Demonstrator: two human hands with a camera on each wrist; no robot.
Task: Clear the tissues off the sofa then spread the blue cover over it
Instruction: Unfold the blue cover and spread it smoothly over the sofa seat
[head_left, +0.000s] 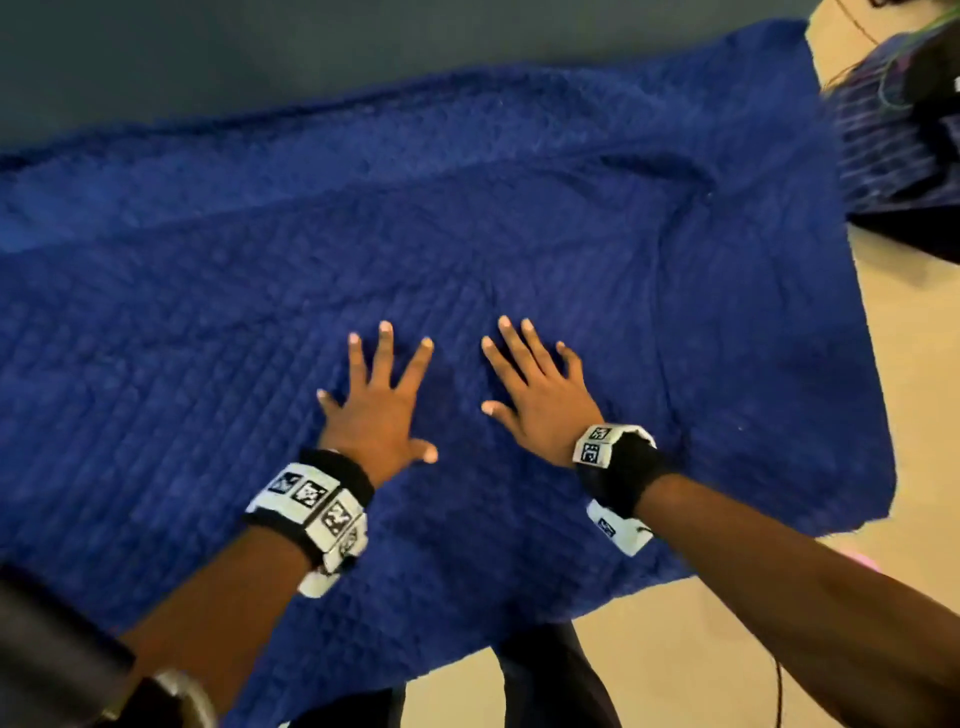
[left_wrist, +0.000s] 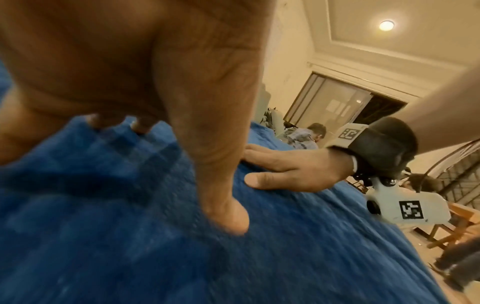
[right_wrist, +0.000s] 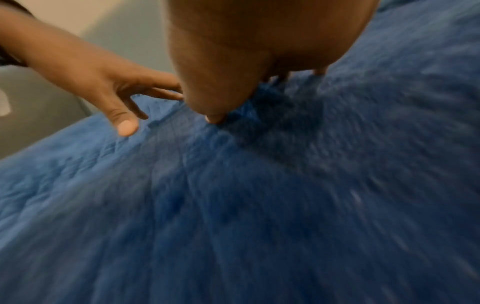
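Nearest you: your dark trouser legs (head_left: 550, 680) stand at the front hem of the blue cover (head_left: 519, 234), on a pale floor (head_left: 675, 649). Both your hands lie flat on the cover, palms down, fingers splayed wide, holding nothing. Your left hand (head_left: 376, 410) and right hand (head_left: 540, 389) sit side by side, close but not touching. Each wrist carries a black band with white marker blocks (head_left: 311, 512). Cover lies spread across the seat, reaching up the back, with shallow wrinkles beyond your fingertips. Far right: a dark striped cloth (head_left: 898, 140) beside the cover's edge. Behind it, a grey wall (head_left: 260, 41).
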